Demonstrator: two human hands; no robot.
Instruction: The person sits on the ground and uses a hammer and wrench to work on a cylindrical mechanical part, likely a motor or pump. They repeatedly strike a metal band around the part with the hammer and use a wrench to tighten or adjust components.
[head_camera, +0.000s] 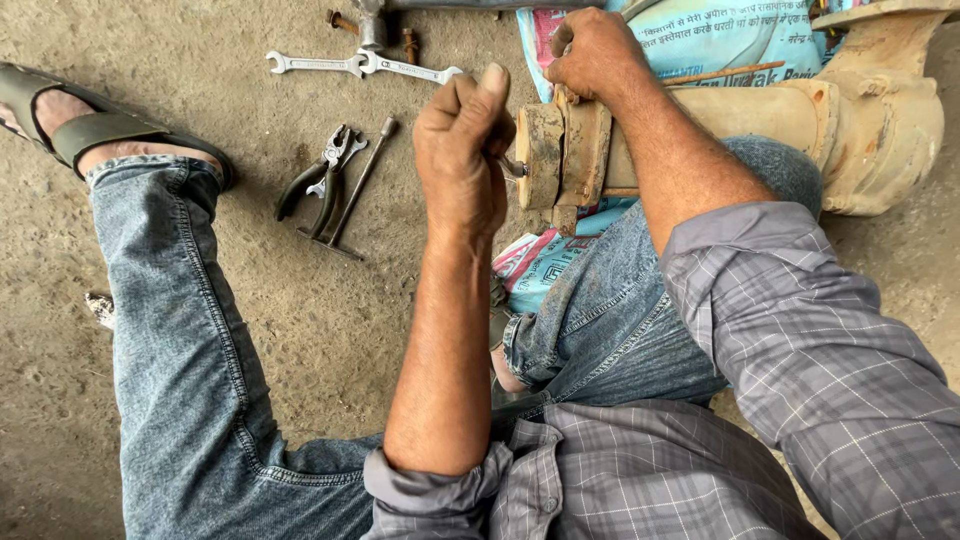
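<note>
L hand (462, 160) is fisted tight on a small metal tool (512, 168), tip touching the end flange (560, 155) of the rusty pump (760, 120) just to its right. Pump's long axis runs left-right across the knee. R hand (595, 50) is clamped over the flange top. Beyond, on the ground: pliers (322, 180), spanners (360, 66).

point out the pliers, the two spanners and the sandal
pliers (322, 185), head view, on the dark handles near the pivot
spanners (360, 65), head view, where their heads meet
sandal (95, 130), head view, on the green strap
</note>
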